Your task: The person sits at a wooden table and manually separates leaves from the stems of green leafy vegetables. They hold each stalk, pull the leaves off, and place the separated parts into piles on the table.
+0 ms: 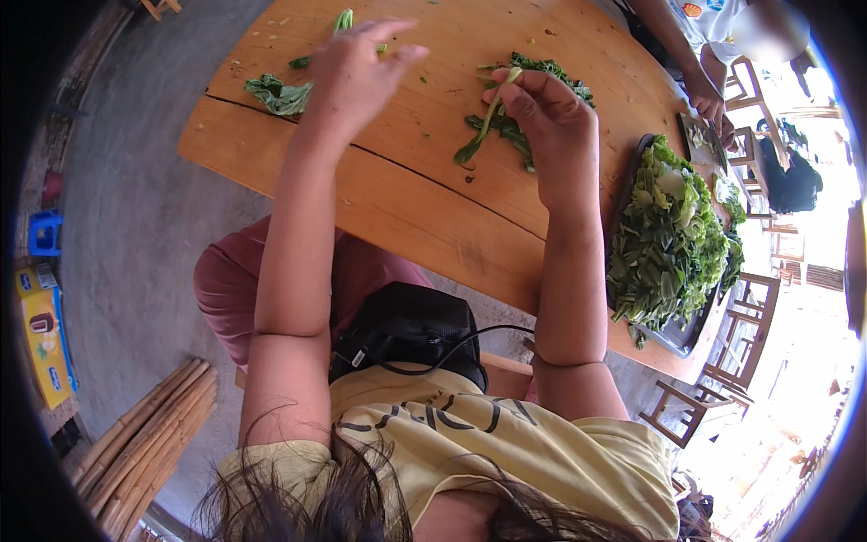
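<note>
My right hand (555, 115) pinches a thin leafy green stem (489, 125) between thumb and fingers. Its pale cut end points up and a small dark leaf hangs at the lower end. Beneath and behind that hand, dark green leaves (508, 132) lie on the wooden table (420, 203). Over the table's left part, my left hand (362, 74) is raised with thumb and fingers apart, and nothing shows between them. Partly hidden behind it are a crinkled leaf (278, 95) and a pale green stalk (343, 20).
A dark tray (684, 332) heaped with cut leafy greens (670, 237) stands at the table's right edge. Beyond it, another person's hands (711, 112) are at a board (701, 139) with vegetable pieces. A black pouch (413, 325) with a cable rests on my lap. Bamboo poles (149, 440) lie lower left.
</note>
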The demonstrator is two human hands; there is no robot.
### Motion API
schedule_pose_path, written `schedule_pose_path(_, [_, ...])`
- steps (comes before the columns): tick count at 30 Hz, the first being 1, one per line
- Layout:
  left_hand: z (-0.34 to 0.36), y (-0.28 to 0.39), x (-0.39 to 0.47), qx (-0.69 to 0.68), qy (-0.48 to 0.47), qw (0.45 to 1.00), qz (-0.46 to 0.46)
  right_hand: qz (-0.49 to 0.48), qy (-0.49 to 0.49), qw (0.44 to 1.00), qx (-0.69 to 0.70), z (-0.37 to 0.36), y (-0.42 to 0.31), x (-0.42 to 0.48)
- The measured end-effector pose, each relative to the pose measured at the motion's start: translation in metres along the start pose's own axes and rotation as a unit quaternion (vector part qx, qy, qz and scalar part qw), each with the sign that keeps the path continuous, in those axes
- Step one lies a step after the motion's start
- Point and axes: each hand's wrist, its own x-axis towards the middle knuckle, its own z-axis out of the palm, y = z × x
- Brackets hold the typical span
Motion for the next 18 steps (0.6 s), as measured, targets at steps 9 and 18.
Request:
schedule_pose_path(9, [0.021,0.039,-0.014,-0.343,-0.152,0.925,-0.058,-0.030,0.043,0.998,-0.046,-0.001,-0.001,-0.001])
schedule_pose_path(18, [0.021,0.041,-0.009,-0.273,-0.120,0.955,0.008,-0.119,0.071,0.954,-0.266,-0.009,-0.007,0.001])
